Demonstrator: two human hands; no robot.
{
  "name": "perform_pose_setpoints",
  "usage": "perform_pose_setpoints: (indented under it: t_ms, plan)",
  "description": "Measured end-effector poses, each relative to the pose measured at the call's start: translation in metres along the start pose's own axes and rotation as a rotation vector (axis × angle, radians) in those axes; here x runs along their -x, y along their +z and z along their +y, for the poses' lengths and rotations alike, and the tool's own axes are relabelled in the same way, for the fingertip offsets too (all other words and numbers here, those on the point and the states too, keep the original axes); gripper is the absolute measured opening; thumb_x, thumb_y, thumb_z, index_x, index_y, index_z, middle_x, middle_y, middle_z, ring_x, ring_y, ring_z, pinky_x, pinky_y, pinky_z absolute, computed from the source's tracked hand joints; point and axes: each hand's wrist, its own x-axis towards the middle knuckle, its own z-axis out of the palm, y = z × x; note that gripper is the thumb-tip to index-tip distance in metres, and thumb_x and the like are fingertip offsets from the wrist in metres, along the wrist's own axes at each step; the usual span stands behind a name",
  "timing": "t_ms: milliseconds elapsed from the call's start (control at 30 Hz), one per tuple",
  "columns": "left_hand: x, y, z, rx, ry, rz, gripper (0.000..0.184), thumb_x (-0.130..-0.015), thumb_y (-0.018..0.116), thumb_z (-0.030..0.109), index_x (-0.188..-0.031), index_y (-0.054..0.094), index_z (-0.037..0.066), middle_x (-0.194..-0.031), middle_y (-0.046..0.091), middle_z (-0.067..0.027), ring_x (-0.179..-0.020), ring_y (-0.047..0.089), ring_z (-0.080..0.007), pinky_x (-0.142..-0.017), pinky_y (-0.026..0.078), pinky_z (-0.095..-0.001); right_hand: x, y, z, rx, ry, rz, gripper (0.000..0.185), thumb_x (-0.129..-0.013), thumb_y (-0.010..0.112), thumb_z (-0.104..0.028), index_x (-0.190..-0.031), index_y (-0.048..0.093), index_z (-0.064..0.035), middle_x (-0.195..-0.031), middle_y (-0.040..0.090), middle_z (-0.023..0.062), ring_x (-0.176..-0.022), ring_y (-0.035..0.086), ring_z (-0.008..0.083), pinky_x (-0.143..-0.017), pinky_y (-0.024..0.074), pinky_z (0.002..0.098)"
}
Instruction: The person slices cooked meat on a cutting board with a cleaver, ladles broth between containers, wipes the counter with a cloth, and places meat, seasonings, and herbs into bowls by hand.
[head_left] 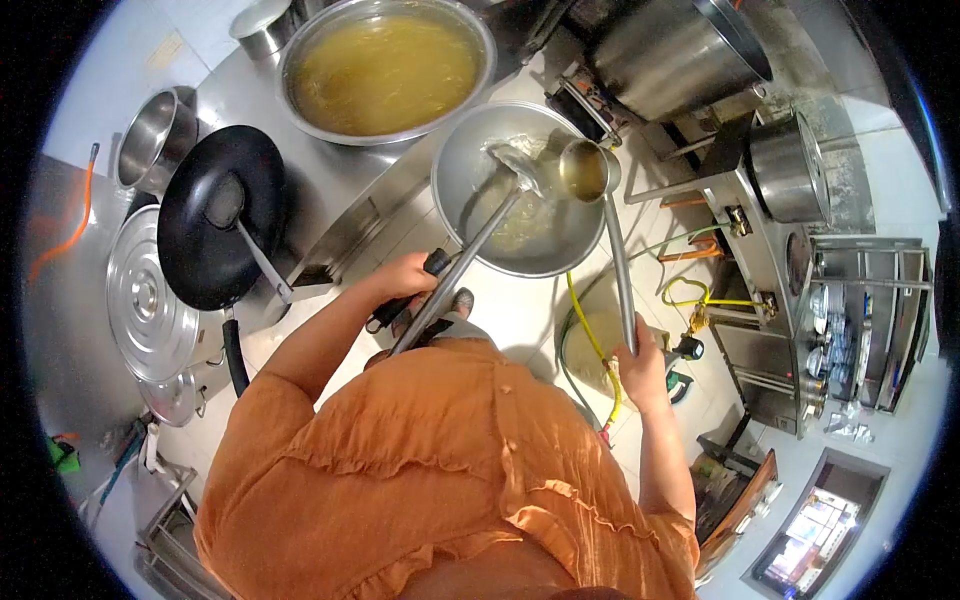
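My left hand is closed round the black handle of a wide grey wok. A long-handled metal utensil rests in this wok, its broad head inside and its shaft passing close beside that hand. Whether my fingers also grip the shaft, I cannot tell. Pale, wet-looking contents lie in the wok. My right hand is closed on the long handle of a metal ladle. Yellowish liquid shows in the ladle's bowl, which is at the wok's right rim.
A large basin of yellow liquid stands on the steel counter. To the left are a black wok holding a skimmer and a round metal lid. Tall pots stand at right. A yellow hose crosses the floor.
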Motion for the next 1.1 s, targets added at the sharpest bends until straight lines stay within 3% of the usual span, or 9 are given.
perform_pose_setpoints:
  t_ms: [100, 233, 367, 567, 600, 633, 733, 967, 1100]
  plan:
    - [0.007, 0.000, 0.013, -0.019, -0.070, 0.007, 0.009, -0.075, 0.056, 0.010, -0.080, 0.052, 0.004, -0.057, 0.051, -0.0022, -0.046, 0.050, -0.0127, -0.043, 0.040, -0.0290, 0.003, 0.006, 0.006, 0.159, -0.006, 0.062, 0.053, -0.079, 0.053, -0.002, -0.130, 0.038, 0.0027, -0.108, 0.055, 0.0309, -0.098, 0.055, 0.0446, -0.083, 0.0458, 0.0446]
    - [0.001, 0.002, -0.003, 0.037, -0.061, 0.069, 0.009, -0.072, 0.055, 0.008, -0.079, 0.055, 0.003, -0.057, 0.053, -0.0039, -0.047, 0.051, -0.0136, -0.045, 0.039, -0.0291, -0.001, 0.002, -0.005, 0.635, 0.075, -0.016, 0.066, -0.075, 0.051, 0.002, -0.137, 0.029, -0.0034, -0.103, 0.053, 0.0301, -0.087, 0.058, 0.0408, -0.071, 0.0510, 0.0432]
    - [0.006, -0.004, 0.018, -0.280, -0.248, 0.070, 0.017, -0.066, 0.058, 0.013, -0.078, 0.059, 0.002, -0.065, 0.062, -0.0094, -0.054, 0.058, -0.0173, -0.049, 0.043, -0.0317, -0.022, -0.010, -0.012, 0.341, -0.158, 0.099, 0.062, -0.078, 0.051, 0.001, -0.137, 0.029, 0.0012, -0.110, 0.054, 0.0270, -0.094, 0.058, 0.0381, -0.080, 0.0488, 0.0390]
    - [0.000, -0.002, -0.008, -0.151, -0.189, 0.148, 0.016, -0.065, 0.059, 0.014, -0.073, 0.060, 0.000, -0.060, 0.060, -0.0090, -0.054, 0.058, -0.0193, -0.051, 0.044, -0.0328, -0.119, -0.007, -0.100, -0.182, -0.126, -0.134, 0.055, -0.083, 0.054, -0.005, -0.133, 0.035, 0.0044, -0.124, 0.052, 0.0219, -0.114, 0.052, 0.0247, -0.095, 0.0386, 0.0306]
    - [-0.003, -0.002, -0.013, -0.080, -0.179, 0.169, 0.014, -0.065, 0.059, 0.012, -0.070, 0.060, -0.001, -0.056, 0.058, -0.0085, -0.052, 0.057, -0.0188, -0.049, 0.043, -0.0322, -0.140, 0.004, -0.111, -0.046, -0.359, -0.052, 0.054, -0.082, 0.053, -0.004, -0.134, 0.038, -0.0001, -0.113, 0.059, 0.0191, -0.098, 0.059, 0.0227, -0.084, 0.0447, 0.0286]
    - [0.005, -0.005, 0.001, -0.194, -0.192, 0.154, 0.016, -0.065, 0.060, 0.014, -0.072, 0.060, -0.001, -0.057, 0.058, -0.0091, -0.052, 0.057, -0.0182, -0.049, 0.044, -0.0320, -0.163, 0.013, -0.114, -0.010, -0.327, -0.085, 0.055, -0.081, 0.054, -0.004, -0.133, 0.037, 0.0002, -0.117, 0.056, 0.0230, -0.110, 0.056, 0.0269, -0.090, 0.0419, 0.0300]
    - [0.000, -0.002, -0.014, -0.087, -0.175, 0.195, 0.015, -0.065, 0.060, 0.014, -0.070, 0.060, 0.000, -0.057, 0.059, -0.0095, -0.052, 0.057, -0.0184, -0.050, 0.044, -0.0322, -0.217, 0.039, -0.139, 0.164, -0.536, -0.041, 0.054, -0.080, 0.050, -0.002, -0.132, 0.034, 0.0043, -0.107, 0.056, 0.0308, -0.099, 0.056, 0.0430, -0.086, 0.0457, 0.0432]
    - [0.007, -0.004, -0.003, -0.098, -0.214, 0.186, 0.014, -0.066, 0.059, 0.012, -0.067, 0.058, -0.002, -0.057, 0.059, -0.0110, -0.051, 0.058, -0.0194, -0.048, 0.044, -0.0332, -0.262, 0.076, -0.158, 0.308, -0.605, -0.153, 0.054, -0.081, 0.053, -0.007, -0.130, 0.035, 0.0057, -0.097, 0.057, 0.0329, -0.092, 0.057, 0.0441, -0.080, 0.0473, 0.0458]
    - [0.005, -0.004, -0.006, -0.068, -0.224, 0.138, 0.015, -0.066, 0.059, 0.013, -0.067, 0.058, -0.002, -0.058, 0.059, -0.0106, -0.050, 0.057, -0.0195, -0.047, 0.044, -0.0329, -0.266, 0.095, -0.153, -0.076, -0.479, -0.403, 0.039, -0.083, 0.052, -0.006, -0.120, 0.044, 0.0032, -0.085, 0.058, 0.0139, -0.064, 0.055, 0.0215, -0.053, 0.0439, 0.0310]
